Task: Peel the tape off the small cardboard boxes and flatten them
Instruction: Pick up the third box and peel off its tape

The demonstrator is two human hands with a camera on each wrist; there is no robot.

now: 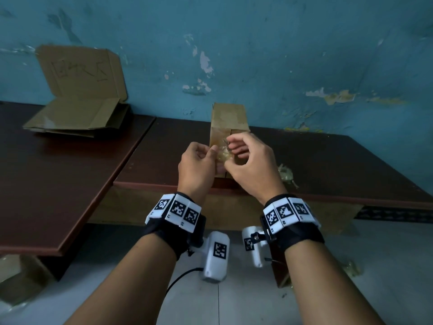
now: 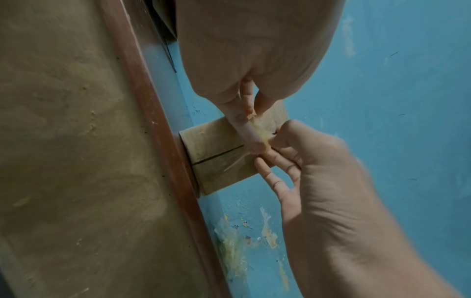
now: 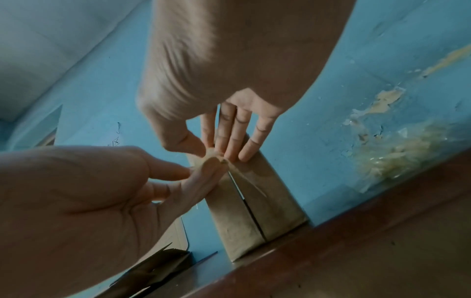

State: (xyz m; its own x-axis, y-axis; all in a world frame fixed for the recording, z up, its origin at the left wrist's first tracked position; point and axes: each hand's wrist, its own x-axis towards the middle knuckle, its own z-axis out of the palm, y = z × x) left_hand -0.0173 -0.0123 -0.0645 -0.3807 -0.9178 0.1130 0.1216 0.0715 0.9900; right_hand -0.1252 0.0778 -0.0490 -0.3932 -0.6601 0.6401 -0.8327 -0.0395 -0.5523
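A small brown cardboard box stands upright on the dark table, close to the blue wall. Clear tape is partly peeled from its front face and crumpled between both hands. My left hand pinches the tape with thumb and fingers, seen up close in the left wrist view. My right hand pinches the same tape between thumb and forefinger, its other fingers straight against the box. The box's centre seam shows as a bare open slit.
Flattened cardboard lies at the back left on a second table, with a cardboard sheet leaning on the wall. A wad of peeled tape sits on the table to my right. More tape lies on the floor.
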